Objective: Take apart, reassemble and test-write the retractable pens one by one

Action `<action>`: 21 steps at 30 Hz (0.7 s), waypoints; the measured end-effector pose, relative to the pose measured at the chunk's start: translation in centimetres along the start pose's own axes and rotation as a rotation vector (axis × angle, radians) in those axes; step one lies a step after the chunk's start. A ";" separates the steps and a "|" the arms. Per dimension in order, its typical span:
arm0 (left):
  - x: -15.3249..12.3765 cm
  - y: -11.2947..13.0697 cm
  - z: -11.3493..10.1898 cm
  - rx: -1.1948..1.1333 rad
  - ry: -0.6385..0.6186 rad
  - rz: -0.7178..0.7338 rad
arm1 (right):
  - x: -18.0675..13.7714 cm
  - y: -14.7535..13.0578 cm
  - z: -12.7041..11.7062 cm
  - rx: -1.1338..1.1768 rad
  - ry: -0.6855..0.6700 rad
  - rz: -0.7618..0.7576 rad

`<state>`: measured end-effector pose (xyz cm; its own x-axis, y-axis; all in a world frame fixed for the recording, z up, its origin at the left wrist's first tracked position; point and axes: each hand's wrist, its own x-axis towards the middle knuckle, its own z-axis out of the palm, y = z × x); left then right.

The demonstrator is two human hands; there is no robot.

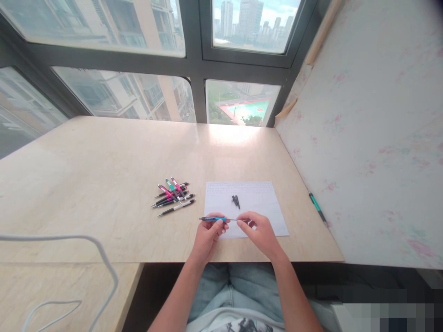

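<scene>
My left hand (pixel 209 233) is closed on a blue pen barrel (pixel 212 219), held level over the near edge of a white sheet of paper (pixel 256 198). My right hand (pixel 259 230) pinches the thin refill (pixel 232 220) that sticks out of the barrel's right end. A small black pen part (pixel 236 201) lies on the middle of the paper. Both hands hover just above the table's (pixel 104 184) front edge.
A pile of several pens (pixel 174 193), pink, green and black, lies left of the paper. A green pen (pixel 317 207) rests against the tilted board (pixel 374 138) at the right. A white cable (pixel 86 258) loops at the lower left. Windows are behind the table.
</scene>
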<state>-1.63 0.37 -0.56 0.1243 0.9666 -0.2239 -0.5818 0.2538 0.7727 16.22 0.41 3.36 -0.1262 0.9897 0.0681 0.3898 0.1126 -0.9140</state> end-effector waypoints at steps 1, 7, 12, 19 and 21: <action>0.0 0.0 0.0 -0.005 0.007 0.001 | 0.0 0.0 0.0 -0.002 0.005 -0.001; 0.1 0.0 0.0 -0.045 0.050 0.004 | -0.1 0.0 -0.6 0.027 0.004 0.026; 0.2 0.1 0.1 -0.088 0.090 -0.003 | 0.2 2.2 -1.8 0.001 0.135 0.138; 0.1 0.2 0.3 -0.077 0.109 0.003 | 3.6 5.0 -0.4 -0.410 0.259 0.061; 0.1 0.3 0.4 -0.074 0.111 0.001 | 4.8 5.0 0.3 -0.499 0.259 0.052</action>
<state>-1.51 0.56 -0.10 0.0358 0.9561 -0.2907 -0.6398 0.2454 0.7283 17.24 5.69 -1.02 0.1082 0.9775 0.1811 0.7817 0.0289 -0.6230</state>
